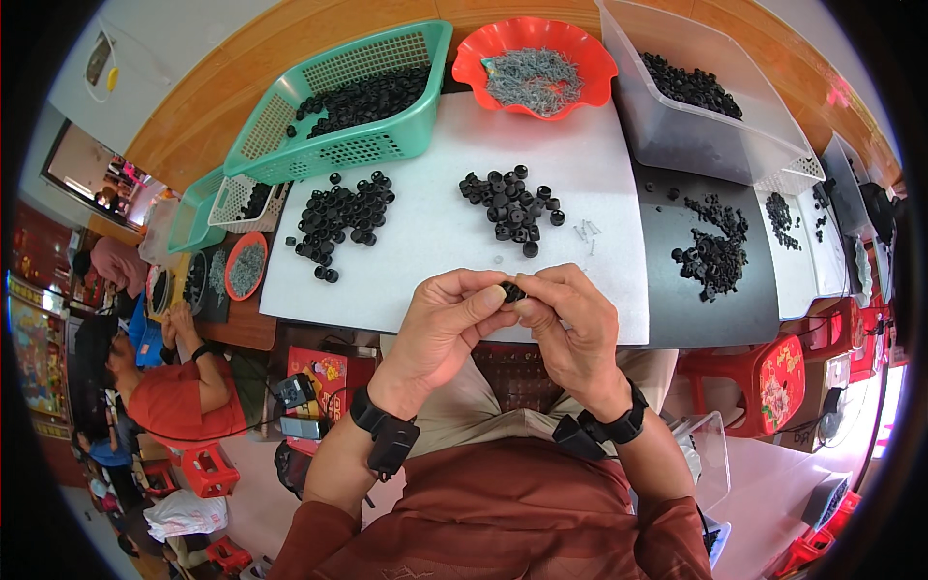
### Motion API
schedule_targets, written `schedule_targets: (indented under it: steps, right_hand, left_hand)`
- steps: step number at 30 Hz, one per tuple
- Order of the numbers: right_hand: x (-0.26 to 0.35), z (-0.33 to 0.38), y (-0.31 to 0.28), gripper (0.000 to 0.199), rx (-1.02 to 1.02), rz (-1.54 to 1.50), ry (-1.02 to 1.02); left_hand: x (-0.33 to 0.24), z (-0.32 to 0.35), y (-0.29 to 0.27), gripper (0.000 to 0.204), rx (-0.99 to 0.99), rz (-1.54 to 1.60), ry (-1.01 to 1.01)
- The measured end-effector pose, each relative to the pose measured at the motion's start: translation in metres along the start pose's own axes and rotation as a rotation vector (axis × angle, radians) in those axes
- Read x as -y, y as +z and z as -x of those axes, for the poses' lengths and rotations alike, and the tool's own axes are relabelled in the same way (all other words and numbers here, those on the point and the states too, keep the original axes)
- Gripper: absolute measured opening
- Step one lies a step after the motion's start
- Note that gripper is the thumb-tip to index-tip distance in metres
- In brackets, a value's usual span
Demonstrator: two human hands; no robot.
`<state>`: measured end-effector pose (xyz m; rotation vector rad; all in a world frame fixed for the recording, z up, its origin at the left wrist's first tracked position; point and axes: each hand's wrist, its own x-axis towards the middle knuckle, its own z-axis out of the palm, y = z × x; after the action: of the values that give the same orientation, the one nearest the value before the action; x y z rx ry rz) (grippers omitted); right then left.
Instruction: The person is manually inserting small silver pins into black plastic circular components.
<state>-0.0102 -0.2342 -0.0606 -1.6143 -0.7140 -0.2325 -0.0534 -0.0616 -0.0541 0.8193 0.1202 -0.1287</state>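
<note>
My left hand [447, 324] and my right hand [572, 324] meet just in front of the near edge of a white board [425, 232]. Between their fingertips they pinch one small black ring-shaped part [512, 291]. Two heaps of the same black parts lie on the board: one at the left [340, 217], one in the middle [512, 205]. A few small metal pins [586, 232] lie to the right of the middle heap. Both wrists wear black bands.
A green basket [348, 106] of black parts, a red bowl [535, 63] of metal pins and a clear bin [696, 106] stand at the back. A dark board [710, 280] with more black parts lies to the right. Another person in red [179, 387] sits at the left.
</note>
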Motion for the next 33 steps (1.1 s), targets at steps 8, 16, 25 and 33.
schedule_targets:
  steps: [8,16,25,33]
  right_hand:
    - [-0.002,0.002,0.003,0.027,-0.013,0.105,-0.083]
    - [-0.005,0.004,0.003,0.029,-0.026,0.136,-0.157]
    - [-0.002,0.007,0.001,0.032,-0.024,0.166,-0.167]
    - [-0.001,0.009,-0.003,0.032,-0.014,0.208,-0.180]
  left_hand:
    - [0.003,0.001,-0.001,0.017,-0.027,-0.024,0.002]
    - [0.008,0.002,-0.002,0.018,-0.023,-0.049,0.040]
    - [0.013,0.005,0.000,0.019,-0.013,-0.119,0.110]
    - [0.015,0.005,0.002,0.020,0.017,-0.225,0.132]
